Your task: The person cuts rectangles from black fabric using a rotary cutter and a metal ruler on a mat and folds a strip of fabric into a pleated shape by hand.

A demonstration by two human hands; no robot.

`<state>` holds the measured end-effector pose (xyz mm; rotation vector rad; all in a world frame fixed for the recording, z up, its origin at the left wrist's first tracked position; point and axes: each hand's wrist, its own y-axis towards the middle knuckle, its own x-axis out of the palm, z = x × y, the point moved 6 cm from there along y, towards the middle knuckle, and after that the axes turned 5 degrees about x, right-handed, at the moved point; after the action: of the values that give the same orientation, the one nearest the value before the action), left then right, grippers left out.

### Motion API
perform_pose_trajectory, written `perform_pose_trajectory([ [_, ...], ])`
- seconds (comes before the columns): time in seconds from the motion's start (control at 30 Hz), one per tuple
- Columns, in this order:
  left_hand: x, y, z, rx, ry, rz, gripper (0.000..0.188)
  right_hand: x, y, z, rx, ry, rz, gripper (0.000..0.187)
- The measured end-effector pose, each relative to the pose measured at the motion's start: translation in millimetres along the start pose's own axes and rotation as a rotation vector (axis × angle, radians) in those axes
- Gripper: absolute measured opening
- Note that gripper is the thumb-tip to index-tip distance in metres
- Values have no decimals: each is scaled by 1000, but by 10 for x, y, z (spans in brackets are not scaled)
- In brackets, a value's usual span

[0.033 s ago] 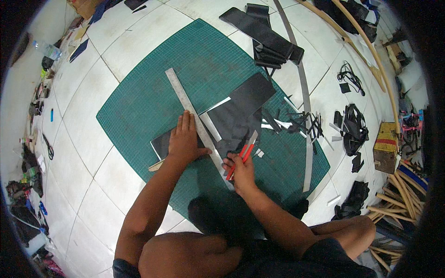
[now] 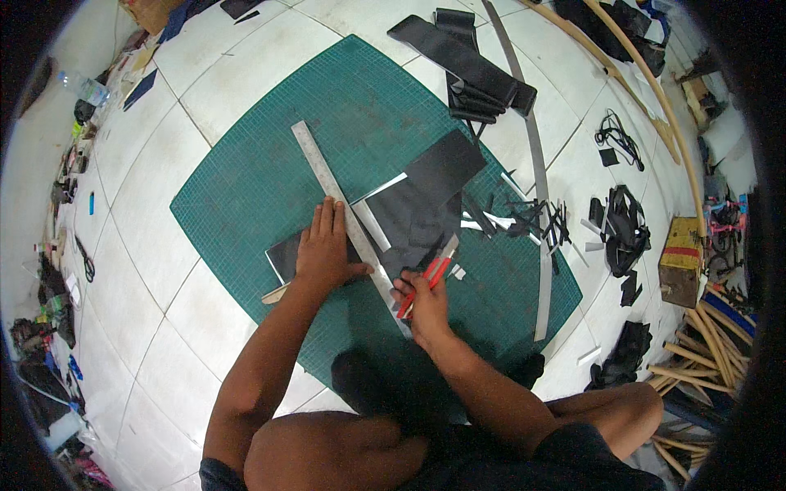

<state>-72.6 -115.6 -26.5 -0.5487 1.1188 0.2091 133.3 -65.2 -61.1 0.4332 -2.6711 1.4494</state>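
Over green mat point(image 2: 246, 188), left hand point(image 2: 322, 254) wide on ruler point(image 2: 357, 236), right hand point(image 2: 430, 311) around 1 red cutter point(image 2: 440, 265)

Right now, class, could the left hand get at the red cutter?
Probably not: the left hand rests on the metal ruler; the right hand has the red cutter in its grip.

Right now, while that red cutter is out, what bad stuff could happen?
Two things, maybe. The red cutter in the right hand has its blade showing; if it slipped, it might nick the left hand, which is close by. And that left hand lies across only the middle stretch of the metal ruler, so the ruler could perhaps swing out of line.
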Motion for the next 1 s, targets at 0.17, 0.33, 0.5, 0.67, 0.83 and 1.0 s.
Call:
perform_pose_trajectory([
  [0.17, -15, -272, -74, 27, 67, 19, 141, 7, -117, -41, 45, 52, 70, 28],
  [0.33, 26, -348, -125, 60, 63, -18, 142, -174, -241, -117, -521, -1211, -37, 41],
  [0.5, 9, -318, -158, 85, -9, 26, 139, -28, -413, -78, -616, -1425, -101, 51],
  [0.67, -16, -345, -157, 74, -50, 35, 136, -49, -302, -117, -488, -1334, -14, 46],
  [0.83, 0, -379, -207, 86, -94, 94, 129, -35, -193, -364, -519, -1286, -14, 48],
  [1.0, -11, -397, -222, 100, -142, 150, 117, -201, -86, -750, -541, -1274, -24, 52],
])
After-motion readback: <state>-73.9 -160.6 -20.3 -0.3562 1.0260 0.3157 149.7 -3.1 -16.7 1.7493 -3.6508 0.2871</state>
